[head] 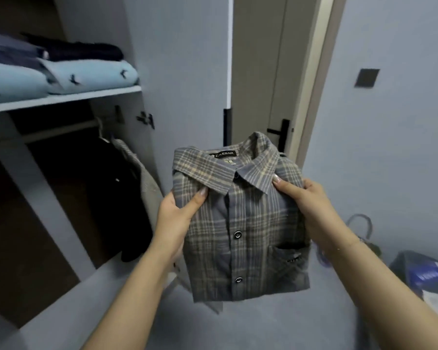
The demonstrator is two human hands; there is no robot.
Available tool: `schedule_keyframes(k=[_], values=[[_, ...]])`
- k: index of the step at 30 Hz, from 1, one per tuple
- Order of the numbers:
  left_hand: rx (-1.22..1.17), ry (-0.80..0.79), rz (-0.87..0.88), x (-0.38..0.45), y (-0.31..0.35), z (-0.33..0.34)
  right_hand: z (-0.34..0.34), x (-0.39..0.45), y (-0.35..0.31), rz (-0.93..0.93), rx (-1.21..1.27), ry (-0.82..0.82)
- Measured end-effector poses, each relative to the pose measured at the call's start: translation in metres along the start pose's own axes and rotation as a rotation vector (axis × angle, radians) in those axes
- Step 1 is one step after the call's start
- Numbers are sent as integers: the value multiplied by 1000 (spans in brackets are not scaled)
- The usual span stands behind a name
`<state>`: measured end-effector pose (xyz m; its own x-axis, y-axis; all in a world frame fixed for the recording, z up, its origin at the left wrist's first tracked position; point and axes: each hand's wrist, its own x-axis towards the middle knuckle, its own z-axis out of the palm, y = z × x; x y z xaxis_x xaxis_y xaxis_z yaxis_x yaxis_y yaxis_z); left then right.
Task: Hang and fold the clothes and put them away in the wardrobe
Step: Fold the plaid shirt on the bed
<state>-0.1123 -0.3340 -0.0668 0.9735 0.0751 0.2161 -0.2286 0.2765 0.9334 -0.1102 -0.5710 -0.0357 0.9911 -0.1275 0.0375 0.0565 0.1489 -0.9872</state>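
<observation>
While the folded plaid shirt [240, 218] is held up at chest height in the middle of the view, it is gripped at both shoulders: the left hand [180, 210] pinches the edge at about 9 o'clock of the bundle, thumb laid over the front below the collar, and the right hand [304, 200] pinches the opposite edge at about 3 o'clock, thumb pressed near the collar tip. Both hands are closed on cloth, with the other fingers hidden behind the fold.

A light, soft load is to be expected. The fabric looks like thin woven cotton, limp rather than stiff, and the lower half hangs unsupported towards 6 o'clock, so the fold is likely to sag or open if only the top corners are held. A hold beneath the bundle, or a flat palm under the lower edge, is judged safer for carrying. The buttoned placket and collar lend slight body at the centre and top. Nothing fragile is seen; slipping is unlikely, as the weave appears matt.

The open wardrobe [61, 173] lies at 9 to 10 o'clock of the shirt. On its shelf [68, 98], up at 10 o'clock, folded pale blue garments [61, 77] with darker ones above are stacked; below it, dark hanging clothes [116, 188] are seen on a rail. The shelf stack is judged the natural destination.
</observation>
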Motion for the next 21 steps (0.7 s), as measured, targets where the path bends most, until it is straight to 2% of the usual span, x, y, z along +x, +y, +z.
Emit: schedule_keyframes(k=[5,13,21], values=[[54,103,46,74,48,-64,99,101,-14,9,53,-199],[111,553,220,178,116,-129,260,231,-37,-18,138,-549],[285,731,433,225,245,-217,424,277,-111,-126,143,-835]])
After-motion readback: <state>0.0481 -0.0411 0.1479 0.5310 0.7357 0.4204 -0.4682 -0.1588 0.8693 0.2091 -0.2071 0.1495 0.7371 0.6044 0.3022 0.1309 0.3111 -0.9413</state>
